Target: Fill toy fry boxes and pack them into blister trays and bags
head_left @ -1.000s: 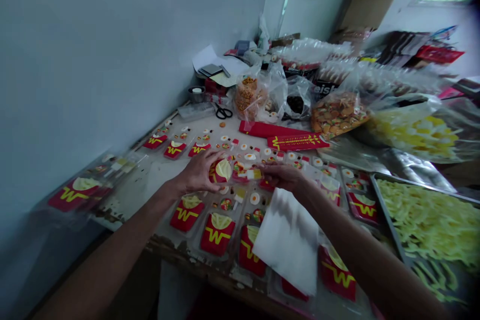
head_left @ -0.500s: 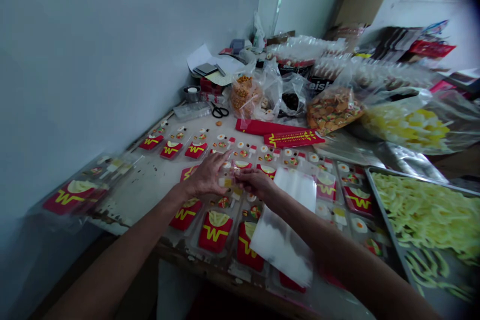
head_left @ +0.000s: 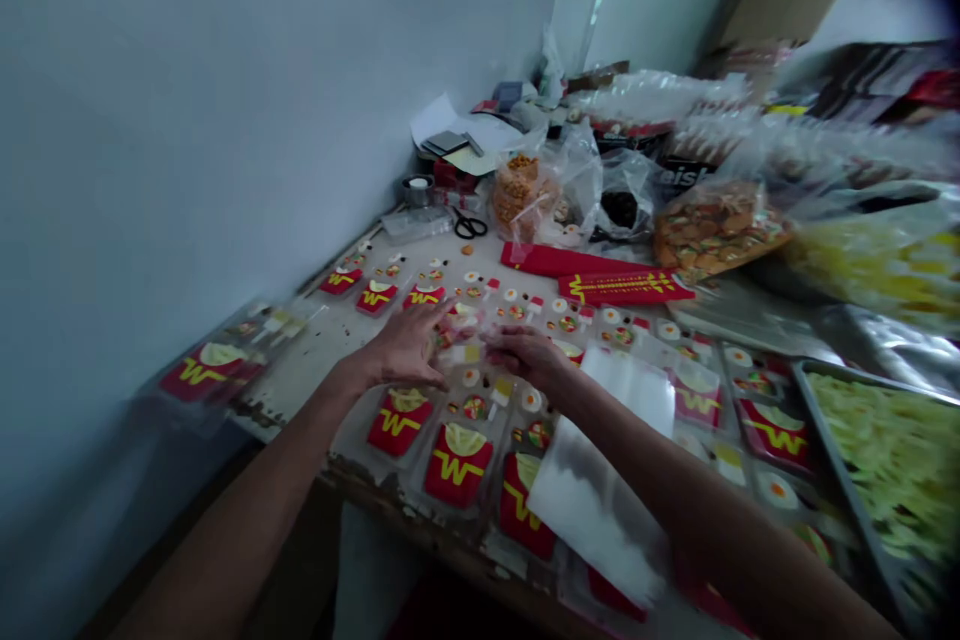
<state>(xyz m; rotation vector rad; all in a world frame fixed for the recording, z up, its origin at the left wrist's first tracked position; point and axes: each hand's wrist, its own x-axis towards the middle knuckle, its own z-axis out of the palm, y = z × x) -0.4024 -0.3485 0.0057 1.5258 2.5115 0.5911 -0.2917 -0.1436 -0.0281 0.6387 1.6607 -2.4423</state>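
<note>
My left hand [head_left: 401, 345] curves around the left side of a clear plastic pack [head_left: 466, 335], thumb and fingers spread along it. Opposite, my right hand [head_left: 529, 355] pinches the pack's right edge with fingers bent together. Inside the pack I make out a blurred red piece and a yellow-and-white one; the rest is hidden or smeared. Below my hands lie several clear packs, among them one with a red fries-box piece [head_left: 459, 465] bearing a yellow zigzag. A stack of clear-white plastic bags [head_left: 600, 450] lies under my right forearm, on top of other packs.
A metal tray [head_left: 847, 480] of pale yellow strips stands at the right. Red strips [head_left: 626, 288], scissors [head_left: 469, 225], and bags of small pieces [head_left: 720, 225] lie at the back. Filled packs [head_left: 206, 375] overhang the table's left edge by the wall.
The view has swung left, so the scene sits farther right and slightly lower. Both hands stay around the pack, with the right fingers slightly farther from the left hand.
</note>
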